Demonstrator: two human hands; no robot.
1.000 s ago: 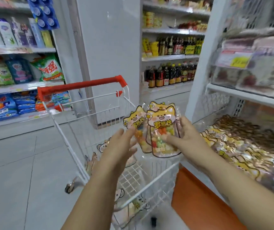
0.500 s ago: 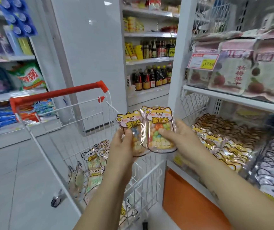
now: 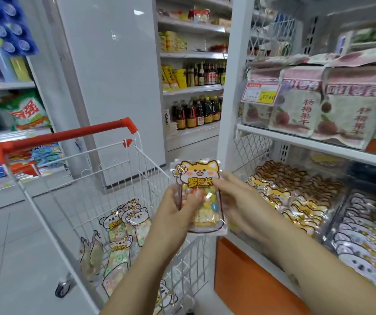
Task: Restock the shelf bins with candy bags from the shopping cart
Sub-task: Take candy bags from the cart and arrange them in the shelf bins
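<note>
A stack of clear candy bags (image 3: 199,178) with an orange cartoon-dog top is held upright above the cart's right rim. My left hand (image 3: 175,212) grips the stack from the left, thumb across its front. My right hand (image 3: 237,201) pinches it from the right. The white wire shopping cart (image 3: 80,201) with a red handle stands at left and holds several more candy bags (image 3: 125,223). The shelf bin (image 3: 296,196) at right is filled with rows of the same orange bags.
A neighbouring bin (image 3: 369,235) holds purple-topped bags. Above, a white shelf (image 3: 307,142) carries dried-fruit packs behind a price tag (image 3: 261,94). An orange base panel (image 3: 250,280) sits below. A white pillar (image 3: 114,76) and bottle shelves stand behind the cart.
The two fanned-out bags have been brought together into one stack between both hands. The view has swung right, toward the shelf bins.
</note>
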